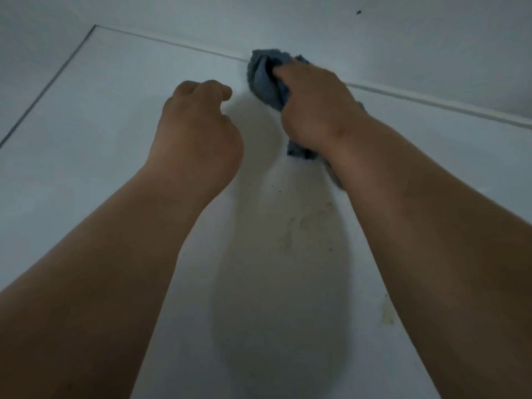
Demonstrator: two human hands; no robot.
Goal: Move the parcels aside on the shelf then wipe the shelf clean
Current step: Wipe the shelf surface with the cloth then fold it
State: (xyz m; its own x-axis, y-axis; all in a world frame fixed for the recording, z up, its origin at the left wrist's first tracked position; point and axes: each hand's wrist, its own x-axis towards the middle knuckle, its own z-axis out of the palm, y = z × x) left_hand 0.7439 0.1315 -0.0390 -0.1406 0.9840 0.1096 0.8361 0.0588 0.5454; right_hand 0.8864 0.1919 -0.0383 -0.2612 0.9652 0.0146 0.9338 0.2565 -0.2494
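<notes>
A white shelf (115,116) fills the view, seen from above. My right hand (315,108) grips a bunched blue-grey cloth (263,77) and holds it down on the shelf close to the back seam. My left hand (198,125) is beside it on the left, fingers loosely curled, holding nothing, just above or on the shelf surface. No parcels are in view.
The back wall (374,38) meets the shelf along a seam (431,100), and a side wall (26,67) joins at the far left corner. Yellowish smudges (305,223) and small dark specks mark the shelf between my forearms; another stain (387,313) lies at lower right.
</notes>
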